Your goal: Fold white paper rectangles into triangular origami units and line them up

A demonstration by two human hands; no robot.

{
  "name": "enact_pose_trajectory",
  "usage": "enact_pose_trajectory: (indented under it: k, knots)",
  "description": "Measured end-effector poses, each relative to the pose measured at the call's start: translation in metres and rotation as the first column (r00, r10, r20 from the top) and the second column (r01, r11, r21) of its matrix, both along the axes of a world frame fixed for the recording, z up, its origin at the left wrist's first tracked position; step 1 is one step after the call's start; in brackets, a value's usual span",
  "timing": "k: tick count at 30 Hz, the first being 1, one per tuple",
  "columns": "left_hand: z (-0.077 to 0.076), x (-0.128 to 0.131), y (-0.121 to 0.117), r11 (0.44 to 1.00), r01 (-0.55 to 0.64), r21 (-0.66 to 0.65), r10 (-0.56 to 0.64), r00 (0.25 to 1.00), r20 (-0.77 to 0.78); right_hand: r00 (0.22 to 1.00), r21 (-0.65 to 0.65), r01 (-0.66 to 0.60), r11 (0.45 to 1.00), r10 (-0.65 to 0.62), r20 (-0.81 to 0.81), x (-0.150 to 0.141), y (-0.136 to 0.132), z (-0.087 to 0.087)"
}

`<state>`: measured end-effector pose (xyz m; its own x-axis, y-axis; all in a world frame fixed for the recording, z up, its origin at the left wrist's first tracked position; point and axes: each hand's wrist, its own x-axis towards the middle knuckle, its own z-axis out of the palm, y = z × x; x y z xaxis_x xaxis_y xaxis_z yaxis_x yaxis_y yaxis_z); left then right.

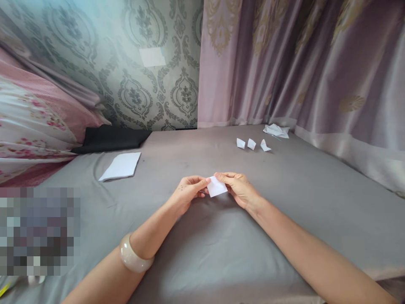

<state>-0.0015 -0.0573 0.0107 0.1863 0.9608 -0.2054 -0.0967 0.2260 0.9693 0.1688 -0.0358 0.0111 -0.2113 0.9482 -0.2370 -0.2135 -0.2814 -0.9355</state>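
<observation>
Between my two hands is a small white square of paper (pixel 217 187), held just above the grey cloth. My left hand (pixel 191 191) pinches its left edge, thumb on top and fingers behind. My right hand (pixel 238 185) grips the upper right side, its thumb lying over the paper. The fingers behind the paper are partly hidden. A pale bangle (pixel 134 256) sits on my left forearm. Farther off to the right stand three small folded paper pieces, one of them a folded white paper (pixel 252 144).
A stack of white paper (pixel 122 166) lies to the left on the grey cloth (pixel 177 156), before a folded black cloth (pixel 117 138). More loose white papers (pixel 276 130) lie at the back right. Curtains (pixel 284 63) hang along the right, and a blurred patch covers the lower left.
</observation>
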Motion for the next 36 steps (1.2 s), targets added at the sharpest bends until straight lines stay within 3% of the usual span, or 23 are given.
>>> enact_pose_trajectory:
  k: [8, 15, 18, 22, 27, 31, 34, 36]
  knots:
    - [0.008, -0.002, -0.004, 0.984, -0.049, 0.172, 0.072, 0.989, -0.128, 0.949, -0.049, -0.271, 0.961, 0.275, 0.155, 0.007, -0.002, 0.006]
    - [0.005, -0.003, 0.0, 0.994, -0.031, 0.105, 0.038, 0.997, -0.061, 0.998, -0.082, -0.056, 0.995, 0.058, 0.017, 0.003, 0.0, 0.002]
    - [0.002, -0.005, 0.002, 0.993, -0.021, 0.113, 0.03, 0.997, -0.075, 0.992, -0.046, -0.107, 0.993, 0.109, 0.06, 0.006, 0.0, 0.003]
    - [0.002, -0.006, 0.001, 0.994, 0.05, 0.098, -0.037, 0.99, -0.138, 0.969, 0.1, -0.207, 0.973, 0.19, 0.158, 0.008, -0.001, 0.004]
    - [0.002, -0.006, 0.0, 0.994, 0.109, 0.016, -0.106, 0.987, -0.117, 0.989, 0.12, -0.097, 0.988, 0.082, 0.127, 0.005, 0.0, 0.001]
    - [0.005, -0.005, -0.001, 0.992, 0.07, 0.101, -0.056, 0.988, -0.143, 0.991, 0.098, -0.104, 0.99, 0.094, 0.1, 0.01, 0.002, 0.004]
    - [0.006, -0.005, 0.0, 0.979, 0.09, 0.182, -0.043, 0.967, -0.25, 0.957, 0.175, -0.237, 0.956, 0.199, 0.209, 0.018, 0.004, 0.009]
    - [0.004, -0.006, 0.002, 0.97, 0.11, 0.216, -0.035, 0.945, -0.324, 0.929, 0.258, -0.285, 0.923, 0.2, 0.311, 0.022, 0.006, 0.009]
